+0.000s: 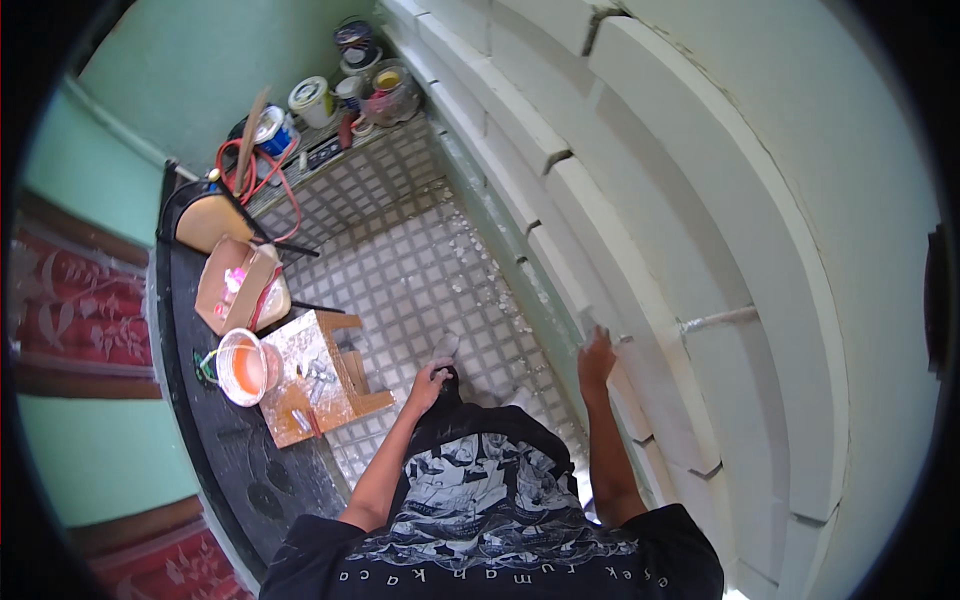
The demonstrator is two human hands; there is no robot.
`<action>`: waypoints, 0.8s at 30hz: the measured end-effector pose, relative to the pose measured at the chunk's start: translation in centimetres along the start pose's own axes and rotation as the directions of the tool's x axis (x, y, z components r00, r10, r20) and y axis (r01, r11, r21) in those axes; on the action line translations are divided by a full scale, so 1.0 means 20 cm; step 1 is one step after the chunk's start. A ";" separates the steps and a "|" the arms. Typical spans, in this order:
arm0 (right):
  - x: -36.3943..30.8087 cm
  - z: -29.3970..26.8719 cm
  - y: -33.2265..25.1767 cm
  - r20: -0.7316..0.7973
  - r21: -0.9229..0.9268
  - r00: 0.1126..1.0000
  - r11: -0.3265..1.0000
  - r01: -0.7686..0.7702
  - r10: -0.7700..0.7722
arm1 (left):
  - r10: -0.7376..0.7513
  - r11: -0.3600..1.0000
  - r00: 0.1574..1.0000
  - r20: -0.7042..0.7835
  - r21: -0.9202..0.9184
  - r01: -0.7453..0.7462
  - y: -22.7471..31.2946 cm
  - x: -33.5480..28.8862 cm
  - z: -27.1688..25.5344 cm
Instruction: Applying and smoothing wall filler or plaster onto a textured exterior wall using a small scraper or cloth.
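Note:
In front of my body, low over the tiled floor, my left hand (pixel 430 386) is closed around a putty knife (pixel 446 345) with a flat grey blade. My right hand (pixel 597 362) is raised against the white stepped wall panelling (pixel 640 300). Its fingers are closed on what looks like a second putty knife (pixel 588 322), whose blade is close to a ledge of the panelling; whether it touches cannot be made out. Dark gaps and joints show between the panel pieces.
At left, a wooden stool (pixel 345 385) stands beside an orange-lined bucket (pixel 247 368), on or against a black surface (pixel 245 470). A chair (pixel 205 215) is behind them. Paint tubs (pixel 311 100) and a red hose (pixel 290 200) lie on a tiled ledge (pixel 345 180). White crumbs dot the floor (pixel 420 270).

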State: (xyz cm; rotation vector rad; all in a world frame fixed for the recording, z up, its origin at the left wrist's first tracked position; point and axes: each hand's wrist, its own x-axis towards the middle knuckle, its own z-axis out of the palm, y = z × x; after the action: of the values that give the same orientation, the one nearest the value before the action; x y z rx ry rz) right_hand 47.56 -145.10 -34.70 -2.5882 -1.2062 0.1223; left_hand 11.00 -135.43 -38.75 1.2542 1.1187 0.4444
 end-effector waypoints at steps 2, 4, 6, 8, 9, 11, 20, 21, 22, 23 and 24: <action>-0.02 -0.11 -0.11 0.007 -0.019 1.000 1.000 0.024 -0.024 | -0.021 1.000 0.999 0.030 -0.004 0.021 0.03 0.01 0.00; 0.04 -0.16 -0.16 -0.030 -0.008 0.998 0.999 -0.054 0.053 | -0.030 1.000 1.000 0.003 0.006 0.030 0.07 0.02 -0.01; 0.11 -0.13 -0.12 -0.065 0.009 0.991 0.993 -0.118 0.118 | -0.013 1.000 0.999 0.032 -0.015 0.013 0.04 0.06 -0.02; 0.17 0.00 -0.07 -0.190 -0.101 0.981 0.995 0.018 -0.037 | -0.017 1.000 0.998 0.058 -0.023 0.019 0.05 0.09 -0.01; 0.18 0.01 -0.05 -0.193 -0.103 0.981 0.995 0.007 -0.027 | -0.016 1.000 0.997 0.070 -0.020 0.018 0.07 0.10 0.00; 0.18 -0.04 -0.11 0.034 0.066 0.998 0.997 0.047 -0.049 | 0.012 1.000 0.996 0.089 0.024 -0.014 0.09 0.11 0.00; 0.02 -0.10 -0.10 -0.166 -0.111 0.969 0.980 0.167 -0.184 | 0.093 0.995 0.992 0.091 0.019 -0.095 0.08 0.10 -0.04; 0.05 -0.08 -0.09 -0.162 -0.110 0.968 0.978 0.175 -0.191 | 0.092 0.995 0.992 0.083 0.017 -0.093 0.05 0.09 -0.05; 0.10 -0.06 -0.06 -0.143 -0.107 0.986 0.992 0.067 -0.083 | 0.092 0.996 0.992 0.084 -0.004 -0.092 0.03 0.10 -0.05; 0.15 -0.03 -0.04 -0.125 -0.106 0.992 0.994 -0.038 0.025 | 0.094 0.995 0.992 0.082 -0.026 -0.092 0.05 0.10 -0.04; 0.17 0.01 -0.05 -0.126 -0.108 0.992 0.993 -0.037 0.023 | 0.096 0.995 0.992 0.082 -0.029 -0.094 0.06 0.09 -0.04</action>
State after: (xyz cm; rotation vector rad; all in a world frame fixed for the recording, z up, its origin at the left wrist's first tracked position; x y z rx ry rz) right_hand 49.07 -141.90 -34.40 -2.6642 -1.1600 -0.1020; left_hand 11.57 -133.20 -38.40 1.2964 0.9834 0.4713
